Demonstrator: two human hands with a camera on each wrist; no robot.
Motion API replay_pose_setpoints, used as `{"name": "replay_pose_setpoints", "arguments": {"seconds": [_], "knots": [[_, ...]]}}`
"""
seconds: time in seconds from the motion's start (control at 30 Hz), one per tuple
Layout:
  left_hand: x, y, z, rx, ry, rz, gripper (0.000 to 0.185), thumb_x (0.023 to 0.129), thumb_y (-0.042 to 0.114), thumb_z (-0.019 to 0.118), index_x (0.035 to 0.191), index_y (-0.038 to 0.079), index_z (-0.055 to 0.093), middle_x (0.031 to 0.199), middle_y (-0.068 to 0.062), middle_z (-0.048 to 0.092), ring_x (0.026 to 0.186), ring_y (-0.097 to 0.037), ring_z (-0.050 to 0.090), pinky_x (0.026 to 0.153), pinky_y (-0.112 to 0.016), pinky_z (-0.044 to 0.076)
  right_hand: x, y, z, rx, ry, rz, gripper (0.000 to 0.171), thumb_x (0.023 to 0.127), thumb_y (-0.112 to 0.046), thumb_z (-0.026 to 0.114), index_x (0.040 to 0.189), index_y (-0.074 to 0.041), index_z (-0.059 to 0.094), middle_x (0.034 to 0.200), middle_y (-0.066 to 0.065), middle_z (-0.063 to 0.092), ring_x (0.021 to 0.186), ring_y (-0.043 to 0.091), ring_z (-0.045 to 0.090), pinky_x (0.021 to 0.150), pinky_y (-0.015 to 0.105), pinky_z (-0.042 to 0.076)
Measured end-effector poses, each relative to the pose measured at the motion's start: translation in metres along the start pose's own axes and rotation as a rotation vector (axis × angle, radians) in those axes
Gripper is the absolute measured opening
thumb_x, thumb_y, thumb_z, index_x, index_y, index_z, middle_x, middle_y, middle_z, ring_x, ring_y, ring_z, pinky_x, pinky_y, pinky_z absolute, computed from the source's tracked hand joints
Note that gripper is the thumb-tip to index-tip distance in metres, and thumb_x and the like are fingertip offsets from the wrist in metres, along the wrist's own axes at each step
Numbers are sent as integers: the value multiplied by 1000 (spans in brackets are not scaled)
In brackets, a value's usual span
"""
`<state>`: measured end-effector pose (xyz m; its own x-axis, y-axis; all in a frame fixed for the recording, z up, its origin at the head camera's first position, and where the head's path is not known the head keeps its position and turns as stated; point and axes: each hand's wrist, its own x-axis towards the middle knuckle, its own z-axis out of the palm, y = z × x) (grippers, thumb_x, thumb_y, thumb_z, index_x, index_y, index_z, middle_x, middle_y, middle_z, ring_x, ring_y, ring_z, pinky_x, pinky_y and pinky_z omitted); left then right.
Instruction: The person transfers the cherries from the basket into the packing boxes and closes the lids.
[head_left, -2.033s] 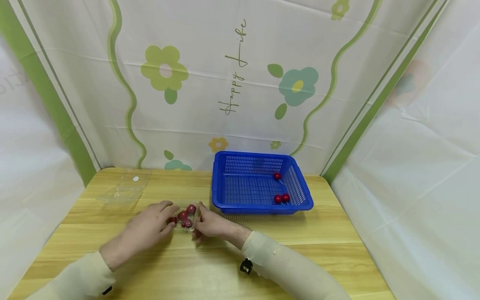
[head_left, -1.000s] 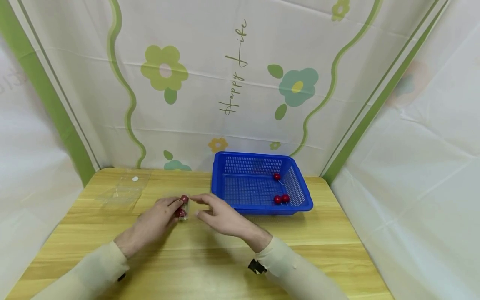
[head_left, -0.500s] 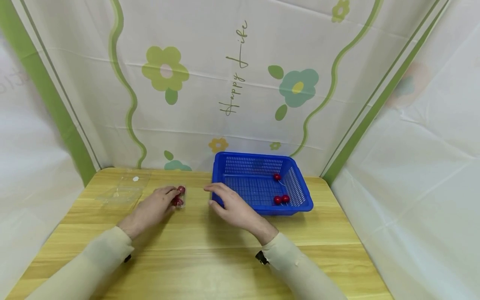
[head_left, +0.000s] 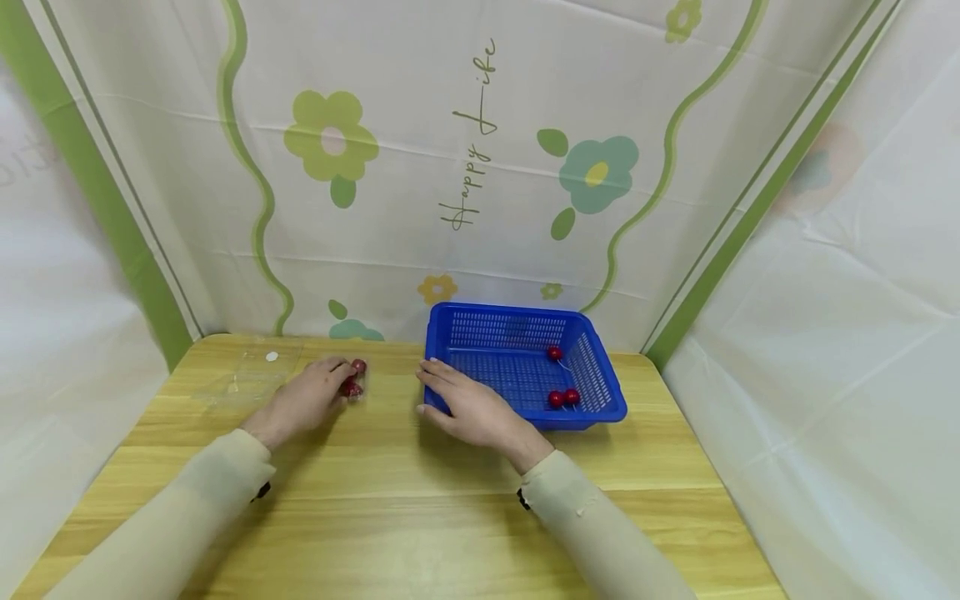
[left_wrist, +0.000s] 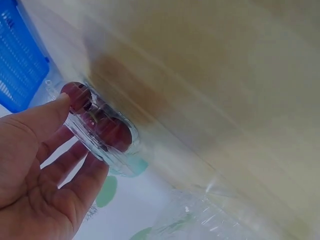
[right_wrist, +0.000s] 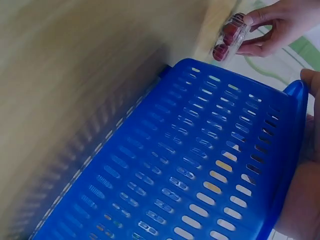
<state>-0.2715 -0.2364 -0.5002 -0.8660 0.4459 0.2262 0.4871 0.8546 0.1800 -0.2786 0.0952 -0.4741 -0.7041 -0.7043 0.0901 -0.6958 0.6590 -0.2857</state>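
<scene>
My left hand [head_left: 341, 379] pinches a small clear plastic tub of red cherries [head_left: 356, 377] just above the wooden table [head_left: 420, 517], left of the blue basket [head_left: 517, 379]. In the left wrist view the left hand's [left_wrist: 82, 135] thumb and fingers curl round the tub [left_wrist: 107, 132]. My right hand [head_left: 423, 387] lies on the basket's near-left corner, fingers over the rim and thumb on the outer wall. The right wrist view shows the slotted basket wall [right_wrist: 200, 165] with the right hand [right_wrist: 311, 140] at its edge, and the tub [right_wrist: 229, 35] beyond. Three cherries [head_left: 562, 398] lie in the basket.
A clear plastic lid [head_left: 247, 379] lies at the table's back left, just left of my left hand. A flowered white curtain [head_left: 480, 167] closes in the back and both sides. The basket stands against the back curtain, right of centre.
My left hand has carried the cherry tub away from me and to the left, towards the lid. My right hand let go of the tub and moved right onto the basket's corner.
</scene>
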Motion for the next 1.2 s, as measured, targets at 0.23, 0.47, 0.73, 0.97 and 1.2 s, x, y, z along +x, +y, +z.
{"name": "replay_pose_setpoints", "arguments": {"seconds": [0.23,0.47,0.73,0.97,1.2], "knots": [[8,-10,-4,4,-31,-34,50,104,1,85,148,-14,66,148,-37,70,136,-57,72,116,-69,64,1,1,-2,61,-20,2,70,123,-46,60,181,-10,44,195,5,35,183,25,30,147,49,40],[18,-17,-8,7,-64,-68,49,107,0,81,150,-15,64,148,-38,70,136,-58,70,116,-70,64,3,4,-1,90,-43,0,73,122,-44,64,181,-8,43,194,9,35,183,26,30,148,49,38],[29,-26,-15,-6,-104,-88,50,106,-1,81,150,-15,62,152,-39,66,142,-61,65,125,-72,57,3,8,-2,101,-65,0,83,115,-40,78,183,-11,40,196,8,32,184,27,27,145,67,39],[36,-35,-18,6,-130,-115,46,103,-1,84,142,-13,64,142,-39,68,135,-61,68,119,-71,61,3,8,-3,101,-72,1,83,116,-42,76,184,-13,39,197,4,30,184,25,27,145,65,39],[44,-42,-21,4,-180,-148,45,103,-4,82,142,-14,62,145,-42,65,135,-63,66,118,-72,61,3,9,-4,105,-74,-6,83,116,-43,75,183,-10,39,196,6,31,184,26,27,145,64,39]]}}
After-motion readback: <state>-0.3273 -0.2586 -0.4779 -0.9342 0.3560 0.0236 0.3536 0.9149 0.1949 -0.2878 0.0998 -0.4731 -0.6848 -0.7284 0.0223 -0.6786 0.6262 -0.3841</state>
